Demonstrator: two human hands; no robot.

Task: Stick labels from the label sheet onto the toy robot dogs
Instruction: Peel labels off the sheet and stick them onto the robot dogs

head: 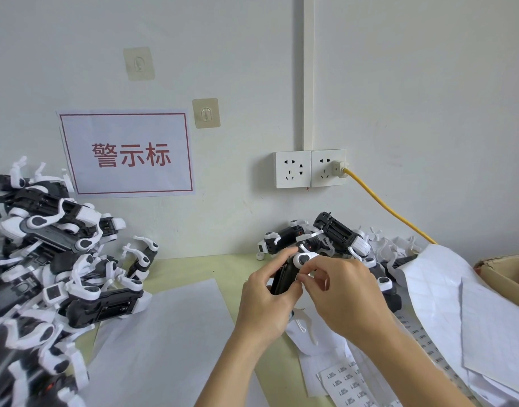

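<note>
Hands meet at centre frame: left hand point(265, 301) grips a toy dog point(284, 277), right hand point(345, 292) pinches at its edge; label sheet point(345, 383) lies lower right on the desk point(193, 268).

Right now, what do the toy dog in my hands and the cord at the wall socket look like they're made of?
Toy dog: looks like moulded hard plastic, black body and white legs, smooth with a slight sheen.
Cord: yellow, apparently a rubbery or plastic sheath; it bends smoothly and looks matte.

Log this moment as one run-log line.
left hand grips toy dog | right hand fingers pinch at dog | label sheet on table
</note>
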